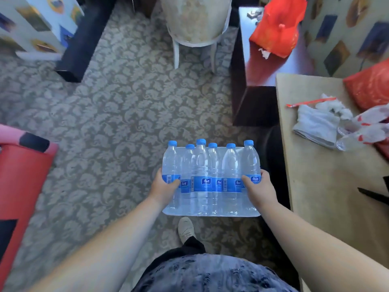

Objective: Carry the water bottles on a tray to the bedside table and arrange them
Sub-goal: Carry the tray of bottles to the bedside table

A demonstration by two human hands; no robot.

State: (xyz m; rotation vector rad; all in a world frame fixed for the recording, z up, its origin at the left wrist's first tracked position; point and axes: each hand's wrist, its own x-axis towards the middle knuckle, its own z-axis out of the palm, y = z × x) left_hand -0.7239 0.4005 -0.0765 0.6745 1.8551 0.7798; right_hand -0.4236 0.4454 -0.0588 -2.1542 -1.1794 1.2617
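Several clear water bottles (210, 175) with blue caps and blue labels stand upright on a pale, clear tray (210, 213) that I carry above the carpet. My left hand (164, 188) grips the tray's left side, its thumb against the leftmost bottle. My right hand (259, 190) grips the right side, its thumb against the rightmost bottle. The fingers under the tray are hidden.
A light wooden table (315, 186) with a white cloth (315, 127) lies at my right. Beyond it stands a dark table (273, 66) with a red bag (277, 26). A white chair (195, 28) stands ahead, and a red seat (19, 175) at left. Patterned carpet (115, 112) lies between them.
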